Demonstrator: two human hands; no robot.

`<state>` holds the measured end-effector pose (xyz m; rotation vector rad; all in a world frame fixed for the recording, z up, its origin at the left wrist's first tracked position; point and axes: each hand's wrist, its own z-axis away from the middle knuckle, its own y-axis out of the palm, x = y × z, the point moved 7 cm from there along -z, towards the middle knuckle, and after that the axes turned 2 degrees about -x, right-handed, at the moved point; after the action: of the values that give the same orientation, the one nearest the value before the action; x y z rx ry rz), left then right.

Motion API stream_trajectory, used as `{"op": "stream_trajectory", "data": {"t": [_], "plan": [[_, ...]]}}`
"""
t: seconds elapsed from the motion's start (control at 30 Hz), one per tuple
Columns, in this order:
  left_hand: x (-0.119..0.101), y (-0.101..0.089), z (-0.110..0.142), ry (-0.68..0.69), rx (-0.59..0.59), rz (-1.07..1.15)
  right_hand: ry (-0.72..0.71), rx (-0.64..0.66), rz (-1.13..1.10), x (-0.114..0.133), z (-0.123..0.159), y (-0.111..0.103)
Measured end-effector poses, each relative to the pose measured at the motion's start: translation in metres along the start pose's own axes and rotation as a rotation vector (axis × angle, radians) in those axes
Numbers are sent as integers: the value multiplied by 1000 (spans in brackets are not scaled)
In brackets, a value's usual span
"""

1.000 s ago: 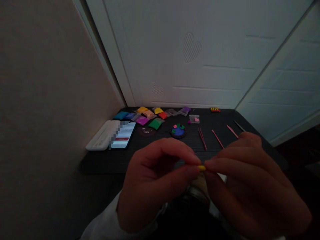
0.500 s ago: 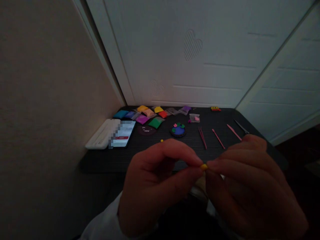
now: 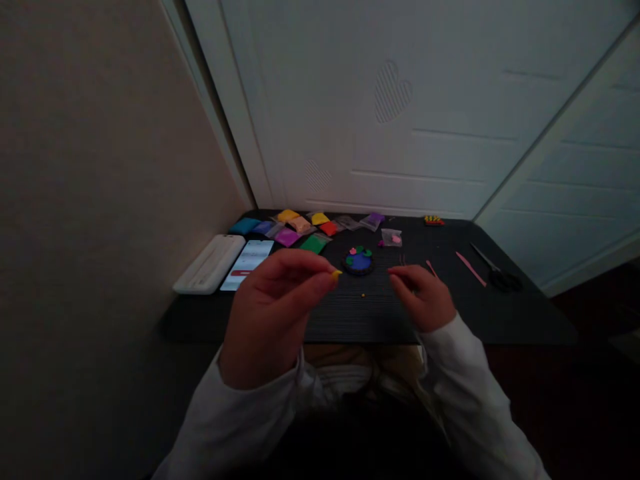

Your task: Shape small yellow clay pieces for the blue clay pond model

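Observation:
My left hand [image 3: 273,307] is raised over the near edge of the black table [image 3: 350,317] and pinches a small yellow clay piece [image 3: 337,273] between thumb and fingertips. To its right, my right hand [image 3: 424,297] hovers low over the table with fingers loosely curved, pointing left and holding nothing I can see. A tiny yellow crumb [image 3: 363,295] lies on the table between the hands. Just beyond them sits a blue clay disc [image 3: 359,261] with green and pink bits on it.
Several coloured clay packets [image 3: 300,230] lie at the back left, beside a phone [image 3: 247,265] and a white case [image 3: 209,265]. A pink tool [image 3: 470,269] and scissors [image 3: 495,273] lie at the right. A white door stands behind the table.
The hands have parted and moved away from the camera toward the table. The yellow piece stayed in my left hand, and my right hand let go and went right.

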<state>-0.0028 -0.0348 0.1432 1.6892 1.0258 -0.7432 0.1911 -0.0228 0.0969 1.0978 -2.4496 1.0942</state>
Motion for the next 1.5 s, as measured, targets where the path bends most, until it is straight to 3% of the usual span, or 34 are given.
{"op": "stream_trajectory", "data": {"t": [0.1,0.2,0.43,0.63,0.83,1.0,1.27,1.5], "plan": [[4,-9,-6,-23,-27,12,-21,77,-12,-36,15,39],[5,-11,-8,-28,-31,22,-18,127,-25,-53,29,65],[8,-9,-7,-37,-24,14,22,199,-107,-52,31,81],[7,-2,-3,-21,7,-11,146,190,-328,-24,18,57],[5,26,16,-10,163,-94,183,53,-719,38,4,4],[-2,41,29,1,229,-97,152,-54,-1038,76,4,-20],[-8,43,32,72,258,-79,30,-280,-861,93,7,-35],[-10,45,33,104,265,-86,19,-348,-763,98,8,-38]]}}
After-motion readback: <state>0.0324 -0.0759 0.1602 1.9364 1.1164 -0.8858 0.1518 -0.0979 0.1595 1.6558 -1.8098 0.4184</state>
